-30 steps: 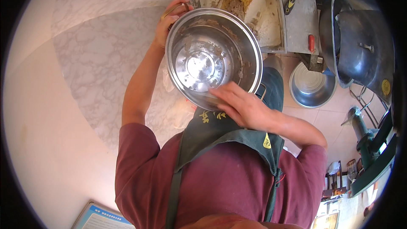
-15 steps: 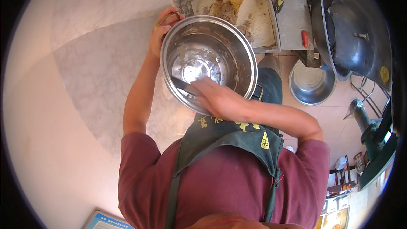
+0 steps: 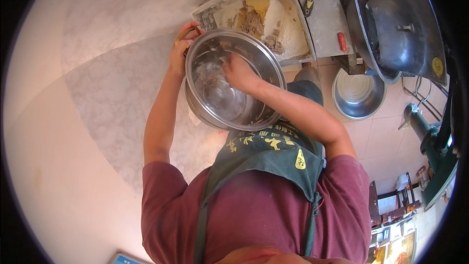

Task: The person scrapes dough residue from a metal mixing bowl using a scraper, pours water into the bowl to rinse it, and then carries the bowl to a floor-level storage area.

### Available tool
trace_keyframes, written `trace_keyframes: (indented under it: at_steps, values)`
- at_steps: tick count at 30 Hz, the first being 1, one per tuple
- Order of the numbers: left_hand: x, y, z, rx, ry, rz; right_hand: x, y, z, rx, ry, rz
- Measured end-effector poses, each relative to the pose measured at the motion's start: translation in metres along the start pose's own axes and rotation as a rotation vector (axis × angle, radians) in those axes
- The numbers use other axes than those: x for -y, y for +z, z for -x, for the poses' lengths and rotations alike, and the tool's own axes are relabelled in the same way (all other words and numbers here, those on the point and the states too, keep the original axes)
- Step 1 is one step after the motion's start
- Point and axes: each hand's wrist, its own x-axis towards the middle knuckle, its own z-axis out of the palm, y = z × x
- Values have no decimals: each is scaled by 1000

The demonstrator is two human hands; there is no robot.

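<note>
A large stainless steel pot (image 3: 215,112) is tilted in front of me, its mouth facing up toward me. Brownish residue clings to its inner wall. At its upper left, my left hand (image 3: 181,44) is closed around the pot's loop handle (image 3: 191,30). My right hand (image 3: 240,74) reaches inside the pot with curled fingers, close to the inner wall. The flat dark scraper seen in it half a second ago is mostly hidden and blurred now. Beyond the pot sits a shallow tray (image 3: 302,24) holding pale flour, a yellow heap and brown paste.
A knife-like tool with a black and yellow handle (image 3: 309,4) and a red-handled item (image 3: 341,42) lie on the grey surface right of the tray. A wide metal basin (image 3: 359,93) sits on the tiled floor. Large dark metal vessels (image 3: 405,29) and green machinery (image 3: 430,139) stand at right.
My right hand has moved from the pot's near rim up and deeper inside it. The pot has tilted, and more of its outer left side shows. My left hand keeps the handle.
</note>
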Motion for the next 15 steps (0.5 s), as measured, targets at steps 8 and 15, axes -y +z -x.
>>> trace_keyframes:
  at_steps: [8, 15]
  values:
    - [-10, 11, 2, -80, -41, -82, -3, -10, -13, 97, 31, -10]
    - [-9, 8, -8, -98, -35, -46, -33, -9, -30, -33, 59, 238]
